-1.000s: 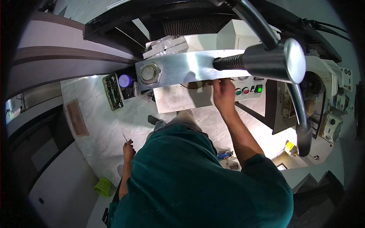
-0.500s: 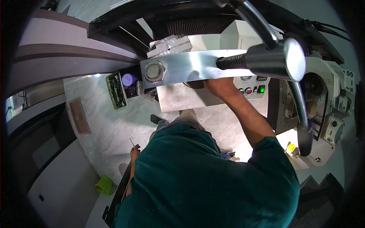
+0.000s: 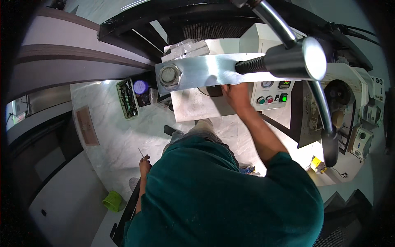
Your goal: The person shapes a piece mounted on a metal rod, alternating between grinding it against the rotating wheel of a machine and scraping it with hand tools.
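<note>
My right hand [image 3: 238,98] reaches under the silver metal crossbar [image 3: 210,68] of a machine. Most of its fingers are hidden by the bar, beside a dark round part [image 3: 209,91] on the white machine table [image 3: 191,106]. What those fingers touch cannot be seen. Down at my left side, my left hand [image 3: 145,165] is closed on a thin pale rod [image 3: 141,153] that points up and away. Through the crossbar runs a threaded screw [image 3: 251,66], with a thick dark hub [image 3: 294,61] and long handles. A large hex nut [image 3: 169,76] sits on the bar's left end.
Right of my hand is a control panel [image 3: 271,94] with coloured buttons. On the floor at left are a tool tray [image 3: 127,99], a purple-lidded container [image 3: 140,87] and a green basket [image 3: 112,201]. Another white machine [image 3: 356,88] stands at right, near a yellow packet [image 3: 317,164].
My right forearm has swung slightly left, with its hand still at the crossbar. More of the control panel now shows. The left hand keeps hold of the rod.
</note>
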Demonstrator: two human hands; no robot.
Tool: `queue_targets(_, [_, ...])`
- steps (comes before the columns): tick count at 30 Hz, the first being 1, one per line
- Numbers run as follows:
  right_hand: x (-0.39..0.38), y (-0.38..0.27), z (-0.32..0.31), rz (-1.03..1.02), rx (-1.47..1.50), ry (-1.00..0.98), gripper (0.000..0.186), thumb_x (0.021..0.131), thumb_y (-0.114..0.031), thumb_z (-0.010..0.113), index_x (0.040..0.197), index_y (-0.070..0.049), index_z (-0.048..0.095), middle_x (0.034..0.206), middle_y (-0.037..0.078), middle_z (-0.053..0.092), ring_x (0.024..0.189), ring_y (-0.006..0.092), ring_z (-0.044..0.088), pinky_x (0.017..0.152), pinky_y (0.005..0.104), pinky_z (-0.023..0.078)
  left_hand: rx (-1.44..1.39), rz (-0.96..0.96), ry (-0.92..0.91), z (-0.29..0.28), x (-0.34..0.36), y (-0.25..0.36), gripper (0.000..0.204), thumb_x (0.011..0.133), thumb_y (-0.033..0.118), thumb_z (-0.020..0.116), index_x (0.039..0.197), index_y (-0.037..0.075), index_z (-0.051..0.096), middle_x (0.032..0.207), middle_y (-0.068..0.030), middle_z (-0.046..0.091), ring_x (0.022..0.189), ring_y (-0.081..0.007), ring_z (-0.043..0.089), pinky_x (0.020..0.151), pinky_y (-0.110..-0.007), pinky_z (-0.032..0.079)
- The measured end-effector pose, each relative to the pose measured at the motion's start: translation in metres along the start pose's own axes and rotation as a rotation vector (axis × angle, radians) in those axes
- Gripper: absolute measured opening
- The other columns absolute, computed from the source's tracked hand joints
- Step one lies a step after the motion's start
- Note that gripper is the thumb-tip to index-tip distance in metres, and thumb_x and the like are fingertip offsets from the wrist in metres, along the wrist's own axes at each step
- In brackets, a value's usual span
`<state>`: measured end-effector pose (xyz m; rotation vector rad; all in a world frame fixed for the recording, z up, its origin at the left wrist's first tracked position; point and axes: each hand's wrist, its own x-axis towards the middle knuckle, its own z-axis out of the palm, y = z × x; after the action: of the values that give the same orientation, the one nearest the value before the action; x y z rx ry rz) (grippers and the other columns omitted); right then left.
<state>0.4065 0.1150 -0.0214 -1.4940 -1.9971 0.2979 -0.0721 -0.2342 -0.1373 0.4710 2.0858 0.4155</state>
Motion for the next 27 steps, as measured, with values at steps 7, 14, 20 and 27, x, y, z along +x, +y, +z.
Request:
queue_targets(7, [-0.035, -0.034, -0.036, 0.968, 1.224, 0.351, 0.025, 0.104, -0.028, 0.059, 0.101, -0.003, 0.063, 0.074, 0.005, 0.059, 0.065, 0.0138, 0.056, 0.061, 0.0296, 0.052, 0.021, -0.173, -0.024, -0.012, 0.028, -0.035, 0.044, 0.095, 0.043, 0.063, 0.101, 0.0, 0.067, 0.067, -0.0044, 0.049, 0.06, -0.0168, 0.047, 0.053, -0.037, 0.038])
queue_targets(14, [-0.031, -0.033, -0.043, 0.783, 1.059, 0.261, 0.023, 0.103, -0.023, 0.062, 0.103, 0.0, 0.063, 0.077, 0.005, 0.061, 0.067, 0.0126, 0.057, 0.063, 0.0281, 0.051, -0.079, -0.076, -0.035, -0.018, 0.028, 0.027, 0.033, 0.095, 0.037, 0.062, 0.098, 0.004, 0.061, 0.065, 0.0002, 0.04, 0.044, -0.0111, 0.035, 0.039, -0.031, 0.028])
queue_targets(20, [0.005, -0.036, -0.031, 0.4, 0.127, -0.104, 0.019, 0.091, -0.015, 0.07, 0.104, -0.002, 0.068, 0.089, 0.02, 0.07, 0.084, 0.037, 0.069, 0.072, 0.046, 0.054, -0.14, -0.2, 0.006, -0.001, 0.007, 0.069, 0.028, 0.096, 0.034, 0.061, 0.099, 0.006, 0.06, 0.065, 0.0009, 0.039, 0.042, -0.0096, 0.033, 0.037, -0.029, 0.026])
queue_targets(27, [0.019, -0.009, 0.001, 0.014, 0.067, -0.077, 0.014, 0.078, -0.01, 0.07, 0.09, -0.002, 0.07, 0.084, 0.022, 0.069, 0.079, 0.0436, 0.067, 0.072, 0.0512, 0.054, -0.043, 0.026, -0.034, -0.002, 0.013, -0.002, 0.031, 0.096, 0.034, 0.061, 0.098, 0.004, 0.064, 0.065, -0.0019, 0.046, 0.045, -0.0134, 0.04, 0.041, -0.032, 0.032])
